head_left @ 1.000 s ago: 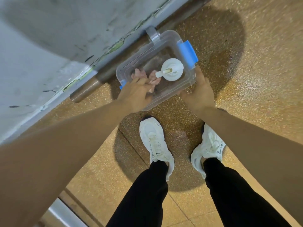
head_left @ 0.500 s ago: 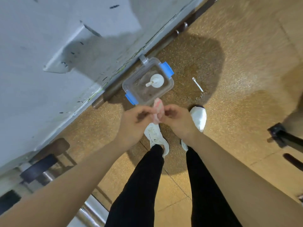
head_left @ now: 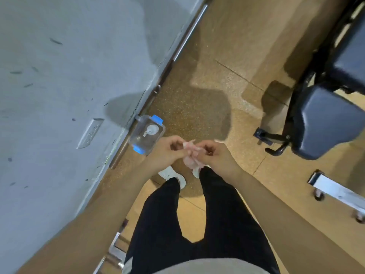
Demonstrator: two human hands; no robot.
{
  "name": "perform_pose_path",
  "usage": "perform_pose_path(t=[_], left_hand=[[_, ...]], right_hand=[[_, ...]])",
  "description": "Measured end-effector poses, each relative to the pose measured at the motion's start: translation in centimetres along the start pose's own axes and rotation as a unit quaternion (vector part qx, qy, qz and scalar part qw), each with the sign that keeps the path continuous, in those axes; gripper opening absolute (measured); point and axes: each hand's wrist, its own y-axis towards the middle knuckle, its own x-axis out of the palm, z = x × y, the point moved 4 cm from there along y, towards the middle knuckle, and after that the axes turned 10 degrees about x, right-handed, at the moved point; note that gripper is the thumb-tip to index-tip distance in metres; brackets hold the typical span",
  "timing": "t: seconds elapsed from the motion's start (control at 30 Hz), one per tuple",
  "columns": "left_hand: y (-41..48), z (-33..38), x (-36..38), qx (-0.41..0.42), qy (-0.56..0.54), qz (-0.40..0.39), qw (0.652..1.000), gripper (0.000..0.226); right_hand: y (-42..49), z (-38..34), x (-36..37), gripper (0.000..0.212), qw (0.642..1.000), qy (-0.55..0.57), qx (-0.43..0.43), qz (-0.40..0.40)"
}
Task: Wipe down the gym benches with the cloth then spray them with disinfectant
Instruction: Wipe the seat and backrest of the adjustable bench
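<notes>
Along the left: grey scuffed wall (head_left: 59,86), metal rail (head_left: 188,34) running along its base. Tan speckled floor (head_left: 217,80) fills the rest. Far right: black padded bench (head_left: 325,123) on a black frame, well apart from the hands. Near centre: legs in black trousers (head_left: 167,224), white shoes (head_left: 173,175) just past them. Clear box (head_left: 142,143) with blue latches sits on the floor against the rail, just left of the left hand (head_left: 167,150). Left hand and right hand (head_left: 213,155) are held close together mid-scene, fingers of both curled in, pinching the pink cloth (head_left: 190,165) between them. Cloth is bunched, hanging a little below the fingers, above the shoes, clear of the bench. White bottle top (head_left: 152,129) shows inside the box.
</notes>
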Motion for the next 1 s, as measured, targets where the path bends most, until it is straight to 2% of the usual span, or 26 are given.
perform_pose_path(t=[0.03,0.13,0.27,0.3,0.4,0.53,0.67,0.8,0.9,1.0], left_hand=[[0.3,2.0,0.8,0.012,0.019,-0.002,1.000,0.018],[1.3,7.9,3.6,0.049,0.068,-0.018,0.996,0.021],[3.4,14.6,8.7,0.086,0.058,-0.045,0.994,0.025],[3.9,16.1,9.8,0.093,0.062,-0.044,0.993,0.027],[5.7,20.1,13.2,0.111,0.076,-0.052,0.990,0.024],[8.7,24.1,17.4,0.129,0.102,-0.128,0.978,0.017],[13.3,26.4,20.3,0.095,0.146,-0.215,0.961,0.030],[18.7,27.6,22.3,0.080,0.271,-0.327,0.902,0.020],[23.7,28.8,24.2,0.062,0.348,-0.399,0.846,0.021],[28.6,29.7,26.6,0.093,0.430,-0.443,0.781,0.004]], right_hand=[[-1.2,-0.7,-1.7,0.003,1.000,0.010,-0.002,0.017],[-4.4,-2.3,-6.5,0.018,0.998,0.038,-0.005,0.057],[-8.4,-3.5,-11.8,0.013,0.994,0.094,-0.006,0.062],[-9.2,-3.7,-13.0,0.018,0.993,0.094,-0.012,0.070],[-10.7,-3.6,-17.2,0.028,0.986,0.064,-0.022,0.151],[-11.4,-2.5,-22.6,0.005,0.956,0.103,-0.011,0.276],[-11.4,-0.2,-27.2,0.020,0.918,0.133,0.031,0.373],[-11.4,1.8,-30.0,0.016,0.874,0.233,0.075,0.419],[-10.4,3.4,-31.5,0.009,0.792,0.373,0.110,0.470],[-8.8,5.1,-32.3,0.007,0.722,0.439,0.140,0.516]])
